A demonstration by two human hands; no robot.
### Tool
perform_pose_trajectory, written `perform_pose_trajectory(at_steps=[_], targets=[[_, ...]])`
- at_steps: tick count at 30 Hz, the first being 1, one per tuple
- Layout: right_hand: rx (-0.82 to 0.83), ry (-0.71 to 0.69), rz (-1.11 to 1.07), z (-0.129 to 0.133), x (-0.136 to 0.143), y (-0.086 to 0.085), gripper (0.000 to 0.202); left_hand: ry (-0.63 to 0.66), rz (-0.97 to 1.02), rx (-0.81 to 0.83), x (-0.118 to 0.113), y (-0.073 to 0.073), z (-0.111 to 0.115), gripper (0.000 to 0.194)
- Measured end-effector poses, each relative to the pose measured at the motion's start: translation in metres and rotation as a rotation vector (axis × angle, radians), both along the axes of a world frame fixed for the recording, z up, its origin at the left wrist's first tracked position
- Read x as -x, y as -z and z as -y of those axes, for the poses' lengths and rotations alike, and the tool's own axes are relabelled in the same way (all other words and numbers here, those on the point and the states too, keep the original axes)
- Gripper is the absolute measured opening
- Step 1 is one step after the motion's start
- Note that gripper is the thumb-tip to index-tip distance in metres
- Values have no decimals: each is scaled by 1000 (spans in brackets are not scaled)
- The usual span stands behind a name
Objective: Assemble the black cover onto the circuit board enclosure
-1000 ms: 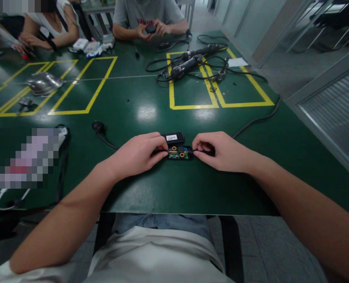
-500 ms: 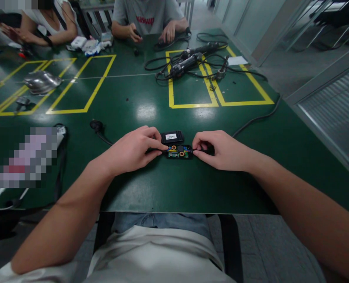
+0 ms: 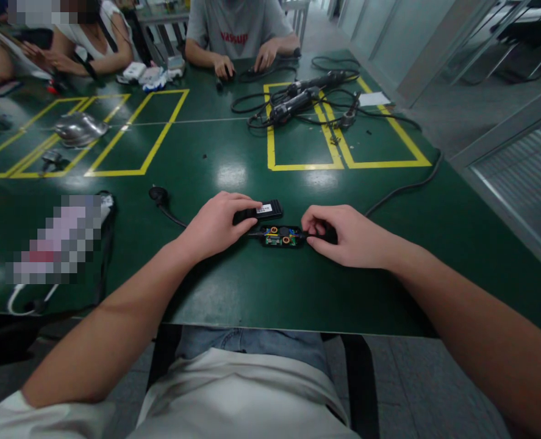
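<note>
A small black case (image 3: 282, 236) lies open on the green table, its circuit board and copper coils facing up. Just behind it is a black cover (image 3: 270, 209) with a white label. My left hand (image 3: 227, 221) has its fingertips on the cover's left part, thumb below them and apart, so the cover's left end is partly hidden. At the case's right end, my right hand (image 3: 327, 233) pinches the black cable with its thumb and curled fingers. Another cable leaves the case on the left and passes under my left hand.
A plug (image 3: 158, 195) lies left of my hands, and a blurred pouch (image 3: 60, 238) farther left. Black cabled tools (image 3: 295, 105) lie at the back right, a shiny metal part (image 3: 78, 129) at the back left. People sit across the table (image 3: 197, 274).
My left hand has let go of the case's left end and moved up onto the cover. My right hand keeps its pinch at the right end. The view has shifted slightly.
</note>
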State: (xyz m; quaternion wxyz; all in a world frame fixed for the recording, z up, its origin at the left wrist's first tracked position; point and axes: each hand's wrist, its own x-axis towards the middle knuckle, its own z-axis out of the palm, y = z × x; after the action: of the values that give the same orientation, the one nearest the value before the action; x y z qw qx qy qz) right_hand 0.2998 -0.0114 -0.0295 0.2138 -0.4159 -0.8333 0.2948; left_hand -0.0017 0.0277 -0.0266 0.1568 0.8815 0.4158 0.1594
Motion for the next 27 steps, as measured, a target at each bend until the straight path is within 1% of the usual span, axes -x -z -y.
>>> perform_pose_trajectory(at_steps=[2, 4, 6, 8, 11, 14, 18, 21, 23, 25, 27], targets=[[18, 8, -8, 0, 0, 0, 17, -46, 14, 3, 2, -1, 0, 35], [25, 16, -8, -1, 0, -1, 21, -41, 65, -24, 2, -5, 3, 35], [21, 15, -1, -2, 0, -2, 23, 25, 145, -54, 2, -9, 9, 39], [14, 5, 8, -2, 1, -3, 25, 118, 194, -51, 1, -13, 14, 41], [10, -4, 22, -2, 1, -5, 25, 262, 126, 32, 1, -16, 17, 39], [7, -1, 32, -1, 3, -6, 25, 321, 51, 75, 1, -15, 15, 38], [9, -10, 48, -1, 4, -7, 23, 321, 52, 51, 1, -13, 14, 37], [10, -7, 53, -1, 4, -7, 23, 297, 84, 83, -1, -13, 17, 36], [10, 2, 51, -1, 4, -7, 24, 231, 120, 127, -4, -11, 18, 37], [13, 7, 47, -1, 3, -6, 23, 135, 171, 164, -7, -9, 18, 40], [13, 3, 46, -2, 3, -5, 22, 33, 203, 152, -8, -5, 16, 40]])
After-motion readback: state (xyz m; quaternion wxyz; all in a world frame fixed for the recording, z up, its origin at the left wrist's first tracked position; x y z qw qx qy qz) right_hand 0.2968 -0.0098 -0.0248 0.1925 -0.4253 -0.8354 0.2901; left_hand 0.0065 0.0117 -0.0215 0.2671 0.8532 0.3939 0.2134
